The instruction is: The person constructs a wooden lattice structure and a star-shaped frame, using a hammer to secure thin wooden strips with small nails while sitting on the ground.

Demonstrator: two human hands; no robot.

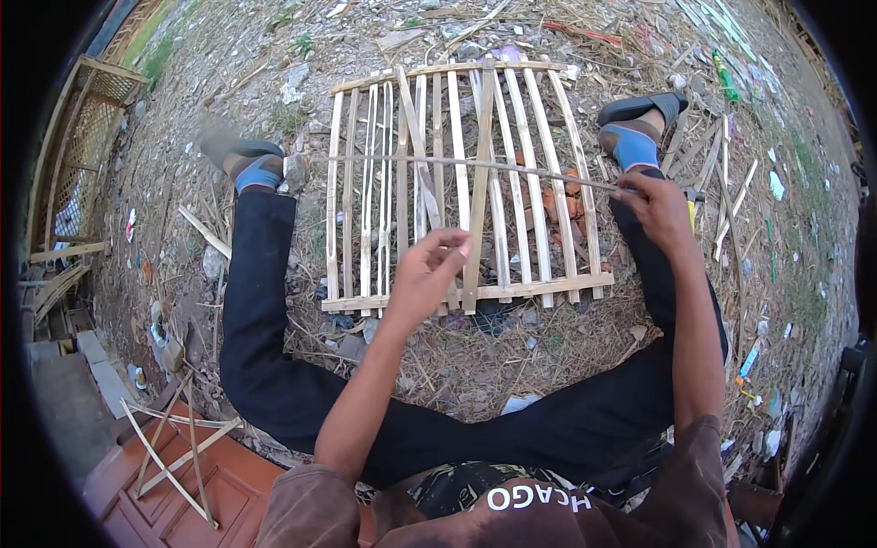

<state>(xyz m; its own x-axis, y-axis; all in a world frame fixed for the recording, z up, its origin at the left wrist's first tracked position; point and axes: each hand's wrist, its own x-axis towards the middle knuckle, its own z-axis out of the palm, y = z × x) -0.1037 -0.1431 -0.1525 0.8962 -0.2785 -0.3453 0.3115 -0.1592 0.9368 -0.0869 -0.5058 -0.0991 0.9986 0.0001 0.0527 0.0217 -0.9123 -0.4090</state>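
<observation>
Between my legs lies a frame of pale wooden slats [542, 183], with rails across its far and near ends. Two looser slats lie aslant over it, one of them a brownish slat [480, 196] just right of my left hand. My right hand [660, 217] is closed on the right end of a thin wooden strip [512, 168], which reaches leftward across the slats. Above the near half of the frame is my left hand [427, 277], thumb and fingers pinched together. Whatever is in that pinch, if anything, is too small to tell.
A reddish-brown panelled board [164, 498] with thin crossed strips [183, 457] lies at lower left. On the left stands a wooden frame with mesh [78, 164]. Scrap sticks [726, 183] and a green bottle [724, 77] lie on rubble to the right. My sandalled feet flank the slats.
</observation>
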